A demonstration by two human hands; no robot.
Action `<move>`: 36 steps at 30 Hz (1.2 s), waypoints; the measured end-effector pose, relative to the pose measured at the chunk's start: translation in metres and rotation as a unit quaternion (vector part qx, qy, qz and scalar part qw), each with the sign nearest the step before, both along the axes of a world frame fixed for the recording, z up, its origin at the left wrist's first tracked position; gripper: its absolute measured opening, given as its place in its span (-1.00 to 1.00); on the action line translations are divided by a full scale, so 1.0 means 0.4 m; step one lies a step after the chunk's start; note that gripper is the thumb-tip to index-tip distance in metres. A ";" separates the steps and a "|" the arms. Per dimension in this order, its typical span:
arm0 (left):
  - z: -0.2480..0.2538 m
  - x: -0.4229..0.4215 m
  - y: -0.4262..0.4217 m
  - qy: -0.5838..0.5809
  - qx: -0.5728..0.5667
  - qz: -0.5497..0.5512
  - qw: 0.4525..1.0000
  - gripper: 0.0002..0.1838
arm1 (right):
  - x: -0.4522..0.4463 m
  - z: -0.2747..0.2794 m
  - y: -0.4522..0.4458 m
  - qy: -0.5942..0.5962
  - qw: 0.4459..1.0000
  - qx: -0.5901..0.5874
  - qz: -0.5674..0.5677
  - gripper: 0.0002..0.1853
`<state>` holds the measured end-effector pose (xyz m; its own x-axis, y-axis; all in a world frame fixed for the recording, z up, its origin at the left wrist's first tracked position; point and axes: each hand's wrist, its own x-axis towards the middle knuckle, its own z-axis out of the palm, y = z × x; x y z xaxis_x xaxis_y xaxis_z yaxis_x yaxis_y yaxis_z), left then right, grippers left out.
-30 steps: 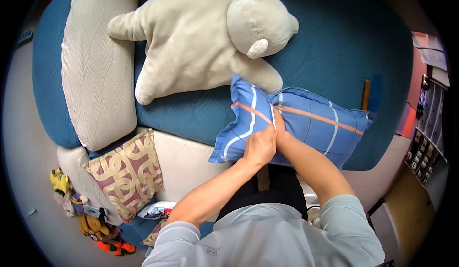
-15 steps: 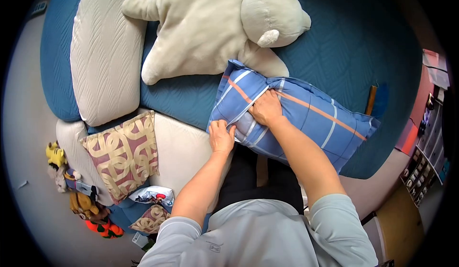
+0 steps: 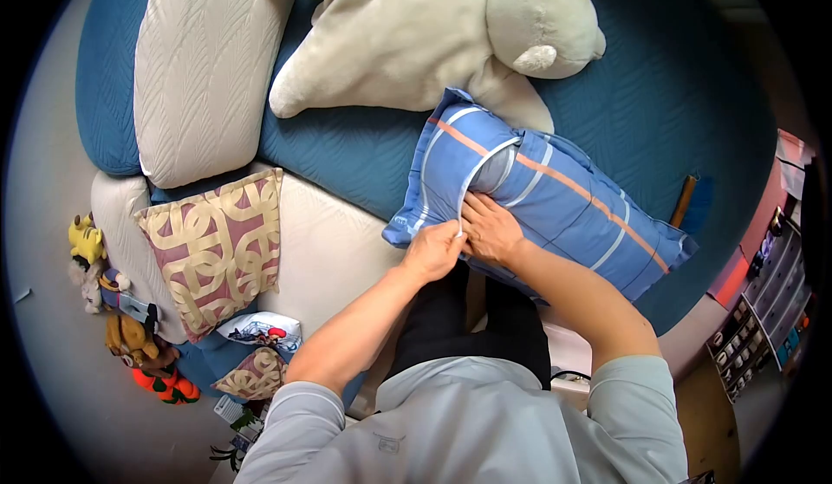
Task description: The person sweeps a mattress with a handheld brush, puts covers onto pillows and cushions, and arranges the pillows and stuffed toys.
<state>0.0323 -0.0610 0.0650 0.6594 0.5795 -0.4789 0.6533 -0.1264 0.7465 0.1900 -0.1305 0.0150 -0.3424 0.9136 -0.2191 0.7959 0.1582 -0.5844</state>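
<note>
A blue checked pillow (image 3: 572, 215), with white and orange stripes, lies slantwise across the sofa's front edge. Its pillowcase flap (image 3: 451, 159) has a white-trimmed edge that curves away from the pillow, and a greyish-blue inner part shows in the gap. My left hand (image 3: 436, 248) is closed, pinching the lower end of that white edge between thumb and fingers. Right beside it, my right hand (image 3: 492, 229) lies with fingers stretched flat on the pillow at the gap. The two hands nearly meet; whether they touch is unclear.
A large cream plush bear (image 3: 390, 42) sprawls on the blue sofa (image 3: 347, 159) beyond the pillow. Leftward are a white cushion (image 3: 204, 68) and a patterned cushion (image 3: 217, 254). A wooden-handled brush (image 3: 685, 201) lies at right. Several plush toys (image 3: 130, 337) sit at far left.
My left hand has moved right along with the flap's edge, which now bows outward. My right hand has slid down to the lower part of the gap. The view has shifted slightly.
</note>
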 end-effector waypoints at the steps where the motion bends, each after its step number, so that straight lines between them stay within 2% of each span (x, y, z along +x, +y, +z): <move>1: 0.013 0.011 -0.005 -0.002 -0.003 -0.027 1.000 -0.84 | -0.007 -0.026 -0.007 -0.018 1.000 0.006 0.012 -0.31; 4: 0.046 0.052 -0.060 -0.020 -0.041 -0.080 0.996 -0.85 | 0.013 -0.095 -0.038 -0.071 0.995 0.009 0.063 -0.34; 7: -0.030 0.046 -0.093 0.057 -0.038 -0.142 0.988 -0.89 | 0.030 -0.094 -0.006 -0.020 0.983 -0.160 0.092 -0.33; 9: -0.108 0.024 -0.069 0.071 -0.026 -0.150 0.986 -0.90 | 0.004 -0.116 -0.011 -0.037 0.998 -0.045 0.026 -0.38; 11: -0.117 0.010 -0.050 0.034 -0.044 -0.171 0.984 -0.87 | 0.042 -0.060 0.011 0.026 0.988 -0.133 0.067 -0.46; 13: -0.107 0.004 -0.044 0.057 -0.094 -0.100 0.989 -0.85 | 0.069 -0.039 -0.031 0.095 0.993 -0.054 0.047 -0.48; 14: -0.116 -0.002 -0.041 0.072 -0.084 -0.100 0.989 -0.85 | 0.093 -0.024 -0.039 0.125 0.991 -0.009 0.044 -0.49; 15: -0.117 0.008 -0.037 0.085 -0.075 -0.099 0.989 -0.85 | 0.116 0.023 -0.048 0.128 0.990 0.056 0.007 -0.50; 16: -0.122 0.013 -0.038 0.114 -0.093 -0.097 0.984 -0.86 | 0.130 0.043 -0.063 0.116 0.991 0.059 -0.027 -0.48; 19: -0.091 0.060 -0.019 0.169 -0.078 -0.172 0.967 -0.84 | 0.149 0.107 -0.091 0.068 0.982 0.052 -0.169 -0.39; 20: -0.084 0.075 -0.018 0.164 -0.080 -0.205 0.962 -0.85 | 0.138 0.112 -0.091 0.032 0.967 0.051 -0.247 -0.30; 21: -0.082 0.080 -0.025 0.162 -0.082 -0.236 0.955 -0.86 | 0.118 0.088 -0.081 0.015 0.955 0.008 -0.297 -0.25; 22: -0.082 0.080 -0.047 0.135 -0.093 -0.238 0.957 -0.85 | 0.094 0.056 -0.069 0.004 0.950 0.008 -0.311 -0.20; 23: -0.110 0.067 -0.073 0.096 -0.105 -0.289 0.947 -0.81 | 0.052 0.022 -0.052 0.032 0.934 0.010 -0.356 -0.16; 24: -0.136 0.074 -0.109 0.004 -0.017 -0.258 0.966 -0.79 | 0.035 0.023 -0.014 0.080 0.908 -0.047 -0.410 -0.16; 25: -0.158 0.078 -0.142 -0.086 0.067 -0.222 0.969 -0.77 | 0.032 0.027 0.007 0.131 0.885 -0.053 -0.444 -0.18; 28: -0.234 0.059 -0.144 0.020 0.013 -0.291 0.956 -0.75 | 0.051 0.041 -0.034 0.159 0.900 -0.030 -0.406 -0.25; 31: -0.126 0.115 -0.113 0.224 -0.066 -0.303 0.924 -0.74 | 0.109 0.070 -0.136 0.207 0.907 -0.007 -0.367 -0.28; 33: -0.063 0.095 -0.112 0.156 -0.008 -0.258 0.953 -0.78 | 0.109 0.100 -0.245 0.191 0.911 0.007 -0.365 -0.28; 36: 0.029 0.081 -0.046 0.084 0.119 -0.264 0.953 -0.78 | 0.131 0.155 -0.400 0.059 0.937 -0.016 -0.343 -0.27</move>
